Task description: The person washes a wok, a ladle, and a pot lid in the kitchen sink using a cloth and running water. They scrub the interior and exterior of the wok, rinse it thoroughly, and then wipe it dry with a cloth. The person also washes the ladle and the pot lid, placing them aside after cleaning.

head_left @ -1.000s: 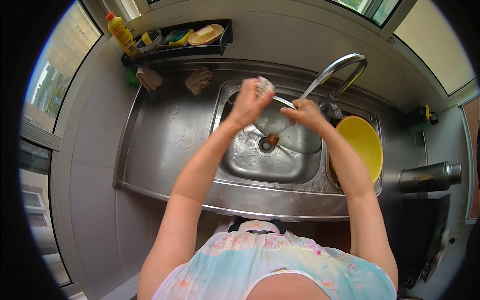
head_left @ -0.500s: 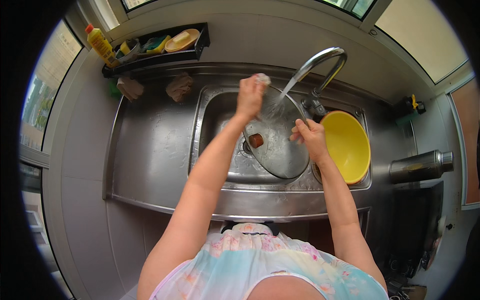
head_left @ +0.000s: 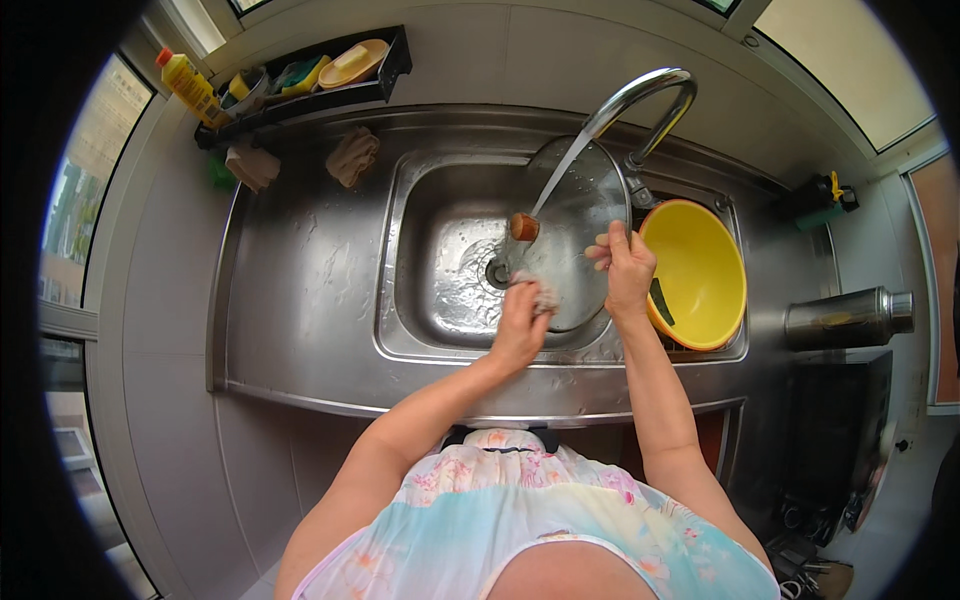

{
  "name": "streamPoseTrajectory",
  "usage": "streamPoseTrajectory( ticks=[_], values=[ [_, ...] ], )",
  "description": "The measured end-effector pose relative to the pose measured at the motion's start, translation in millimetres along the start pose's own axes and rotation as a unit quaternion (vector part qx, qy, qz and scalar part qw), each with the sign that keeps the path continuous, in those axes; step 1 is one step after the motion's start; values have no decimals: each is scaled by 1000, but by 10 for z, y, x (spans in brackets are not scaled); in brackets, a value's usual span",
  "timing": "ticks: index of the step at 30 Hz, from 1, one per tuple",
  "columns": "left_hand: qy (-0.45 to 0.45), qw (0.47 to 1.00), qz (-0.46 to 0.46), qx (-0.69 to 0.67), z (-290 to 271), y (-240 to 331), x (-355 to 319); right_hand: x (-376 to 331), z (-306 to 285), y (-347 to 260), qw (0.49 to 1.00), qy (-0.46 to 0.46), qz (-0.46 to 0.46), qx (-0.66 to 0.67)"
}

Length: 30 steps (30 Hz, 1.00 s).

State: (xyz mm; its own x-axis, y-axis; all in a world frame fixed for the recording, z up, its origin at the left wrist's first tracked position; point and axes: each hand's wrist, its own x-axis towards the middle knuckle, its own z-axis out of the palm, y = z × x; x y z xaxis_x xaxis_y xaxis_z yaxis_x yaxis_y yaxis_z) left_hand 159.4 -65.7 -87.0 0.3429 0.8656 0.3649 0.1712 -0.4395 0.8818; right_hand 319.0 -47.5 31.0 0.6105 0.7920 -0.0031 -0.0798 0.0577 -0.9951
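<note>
Over the right side of the sink basin, a clear glass pot lid [head_left: 585, 220] with a brown knob [head_left: 524, 227] is held tilted. My right hand [head_left: 628, 270] grips its right rim, fingers on one face and thumb at the edge. My left hand [head_left: 522, 325] is closed around a whitish, crumpled scrubbing cloth [head_left: 543, 297], which meets the lid near its lower edge. Water runs from the curved faucet [head_left: 640, 95] onto the lid beside the knob. The cloth's exact kind is hard to make out.
A yellow bowl [head_left: 712, 270] stands right of the basin, close to my right hand. The steel sink [head_left: 300, 290] carries two folded cloths at the back left. Above them, a black shelf [head_left: 310, 103] holds sponges and soap. A metal flask [head_left: 845, 320] lies far right.
My left hand has moved with the cloth from the lid's far edge down to its near edge. The lid has turned in my right hand, and water now falls nearer the knob.
</note>
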Motion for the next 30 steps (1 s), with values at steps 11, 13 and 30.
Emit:
streamPoseTrajectory(
  ticks=[11,13,30],
  values=[
    [38,999,6,36,-153,246,1592,-270,22,5,999,-1,12,-32],
    [37,995,88,22,-210,283,1381,-282,5,15,999,9,15,-32],
    [56,986,157,9,-53,646,905,-306,72,68,999,-19,-31,-17]
  ],
)
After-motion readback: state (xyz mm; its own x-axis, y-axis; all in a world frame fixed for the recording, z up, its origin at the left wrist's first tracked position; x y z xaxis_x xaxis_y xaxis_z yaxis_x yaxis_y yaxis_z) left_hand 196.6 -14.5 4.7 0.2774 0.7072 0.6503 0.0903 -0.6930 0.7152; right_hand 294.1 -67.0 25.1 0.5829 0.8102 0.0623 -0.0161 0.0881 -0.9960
